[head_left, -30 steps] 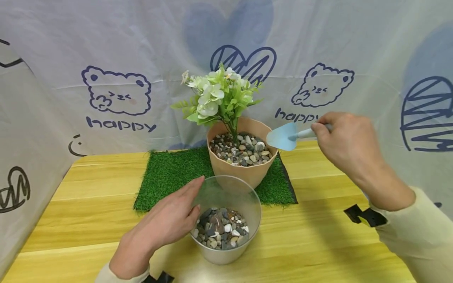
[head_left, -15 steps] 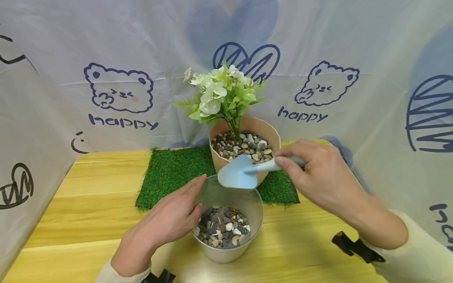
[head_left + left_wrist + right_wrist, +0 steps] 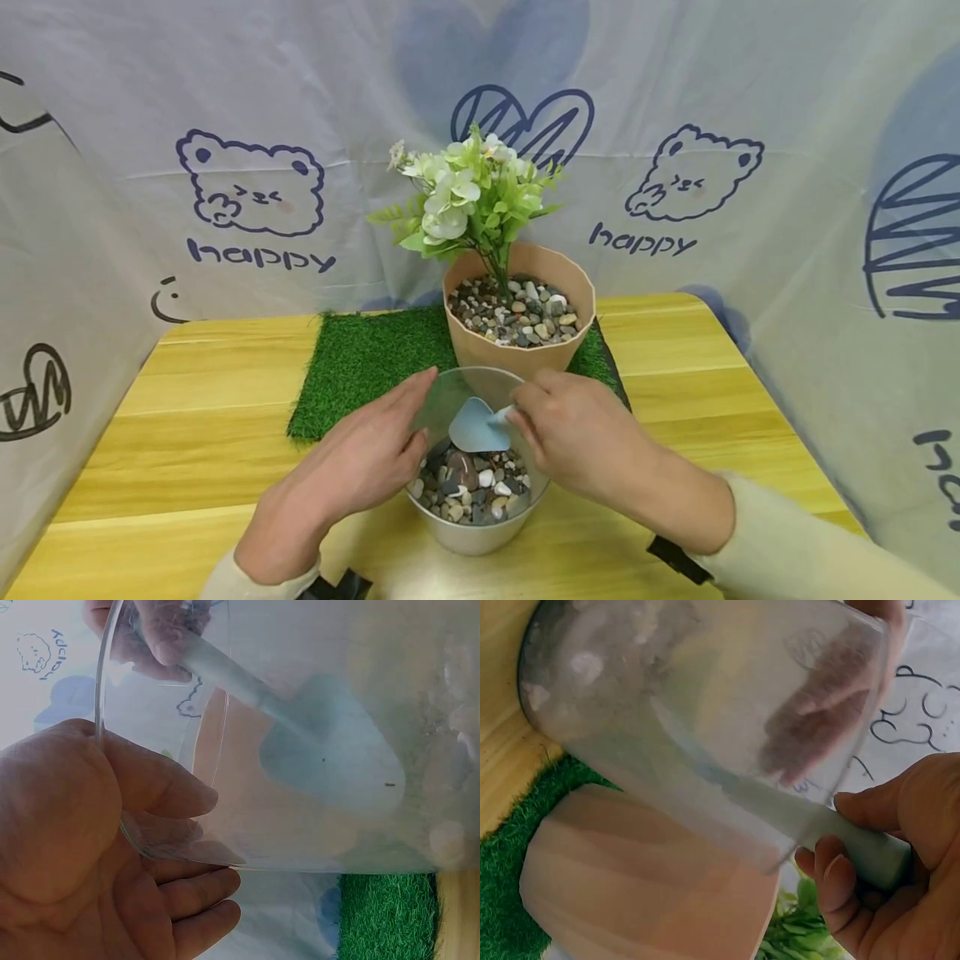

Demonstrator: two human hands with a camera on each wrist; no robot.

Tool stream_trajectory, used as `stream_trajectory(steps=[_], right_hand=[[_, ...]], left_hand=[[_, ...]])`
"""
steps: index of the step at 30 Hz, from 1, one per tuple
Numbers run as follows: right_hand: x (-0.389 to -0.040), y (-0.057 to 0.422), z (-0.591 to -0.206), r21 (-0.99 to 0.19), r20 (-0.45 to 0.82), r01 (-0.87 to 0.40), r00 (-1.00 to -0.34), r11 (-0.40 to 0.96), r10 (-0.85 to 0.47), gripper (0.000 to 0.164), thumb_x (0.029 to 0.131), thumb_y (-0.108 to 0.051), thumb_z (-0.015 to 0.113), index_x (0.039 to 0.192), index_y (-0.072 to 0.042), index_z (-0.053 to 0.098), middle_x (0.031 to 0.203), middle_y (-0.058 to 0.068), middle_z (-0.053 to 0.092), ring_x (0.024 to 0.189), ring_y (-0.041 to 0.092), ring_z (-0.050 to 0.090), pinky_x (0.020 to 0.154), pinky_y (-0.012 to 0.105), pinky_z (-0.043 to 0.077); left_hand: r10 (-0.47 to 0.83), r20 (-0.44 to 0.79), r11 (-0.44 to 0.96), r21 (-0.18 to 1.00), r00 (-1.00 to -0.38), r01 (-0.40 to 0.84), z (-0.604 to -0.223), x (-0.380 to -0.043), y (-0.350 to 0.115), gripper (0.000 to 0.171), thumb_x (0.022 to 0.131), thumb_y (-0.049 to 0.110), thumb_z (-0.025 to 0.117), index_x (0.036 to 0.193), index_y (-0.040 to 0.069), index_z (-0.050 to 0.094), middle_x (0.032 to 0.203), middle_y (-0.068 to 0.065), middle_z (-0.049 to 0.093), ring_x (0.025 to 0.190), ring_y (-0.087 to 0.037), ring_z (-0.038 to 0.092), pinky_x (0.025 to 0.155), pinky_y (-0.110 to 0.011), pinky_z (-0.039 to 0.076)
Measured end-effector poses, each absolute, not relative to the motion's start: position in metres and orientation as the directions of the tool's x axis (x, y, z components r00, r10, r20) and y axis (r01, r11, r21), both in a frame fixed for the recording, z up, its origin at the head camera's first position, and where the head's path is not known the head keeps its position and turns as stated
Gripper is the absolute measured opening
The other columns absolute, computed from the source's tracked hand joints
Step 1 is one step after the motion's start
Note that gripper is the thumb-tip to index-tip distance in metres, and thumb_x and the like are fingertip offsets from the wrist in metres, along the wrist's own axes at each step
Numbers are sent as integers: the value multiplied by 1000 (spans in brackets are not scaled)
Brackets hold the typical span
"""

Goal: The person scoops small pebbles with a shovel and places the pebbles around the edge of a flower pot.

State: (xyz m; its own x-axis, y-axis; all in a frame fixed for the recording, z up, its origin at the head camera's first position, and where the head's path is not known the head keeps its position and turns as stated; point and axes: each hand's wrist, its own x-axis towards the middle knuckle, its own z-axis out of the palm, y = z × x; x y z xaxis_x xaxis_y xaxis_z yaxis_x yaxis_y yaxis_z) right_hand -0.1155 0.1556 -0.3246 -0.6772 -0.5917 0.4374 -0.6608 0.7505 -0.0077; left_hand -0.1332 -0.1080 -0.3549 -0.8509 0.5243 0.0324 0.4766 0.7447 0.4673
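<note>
My right hand (image 3: 577, 425) grips the handle of a small light-blue trowel (image 3: 477, 427). Its blade is inside a clear plastic container (image 3: 487, 540), tilted down close over a layer of mixed pebbles (image 3: 472, 487). In the left wrist view the blade (image 3: 334, 750) shows through the wall, and the right wrist view shows the handle (image 3: 802, 817) crossing the rim. My left hand (image 3: 348, 462) holds the container's left side at the rim, thumb and fingers spread around the wall. Behind stands a peach flowerpot (image 3: 517, 357) holding pebbles and a white-flowered plant (image 3: 468, 196).
The flowerpot stands on a green turf mat (image 3: 367, 375), just behind the container. Everything is on a yellow wood-grain table (image 3: 187, 433). A pale cloth with bear and heart drawings (image 3: 255, 196) hangs around the back and sides.
My right hand has brought the trowel from the flowerpot's right rim leftward and down into the clear container. My left hand has stayed at the container's side.
</note>
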Motion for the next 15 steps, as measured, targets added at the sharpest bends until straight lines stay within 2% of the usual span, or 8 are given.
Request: stream_trajectory(steps=[4, 8, 11, 15], right_hand=[[-117, 149, -332, 94, 448, -674, -629, 733, -636, 16, 92, -18, 80, 88, -6, 71, 75, -1, 58, 65, 12, 54, 56, 24, 55], [-117, 145, -338, 145, 450, -715, -568, 684, -689, 9, 88, -8, 82, 89, -5, 74, 81, 1, 67, 72, 14, 61, 64, 23, 60], [-118, 144, -341, 170, 455, -748, -518, 642, -724, 10, 84, -1, 82, 91, -5, 75, 88, 3, 71, 79, 16, 66, 71, 24, 63], [-120, 145, -345, 178, 455, -781, -474, 599, -754, 14, 85, -4, 83, 95, -5, 75, 93, 3, 71, 85, 16, 68, 75, 24, 63]], left_hand=[[523, 38, 746, 463, -851, 479, -355, -133, -108, 71, 106, 22, 55, 168, 6, 24, 173, -14, 29, 155, -33, 38, 128, -52, 34], [525, 42, 743, 465, -850, 482, -355, -133, -108, 71, 106, 20, 55, 168, 6, 25, 172, -15, 30, 154, -34, 39, 128, -52, 34], [525, 47, 741, 467, -850, 484, -355, -133, -108, 71, 105, 20, 55, 168, 5, 25, 172, -15, 31, 154, -34, 39, 127, -52, 35], [521, 46, 741, 471, -853, 478, -355, -134, -107, 71, 105, 20, 56, 167, 5, 25, 172, -15, 30, 155, -34, 38, 128, -51, 34]])
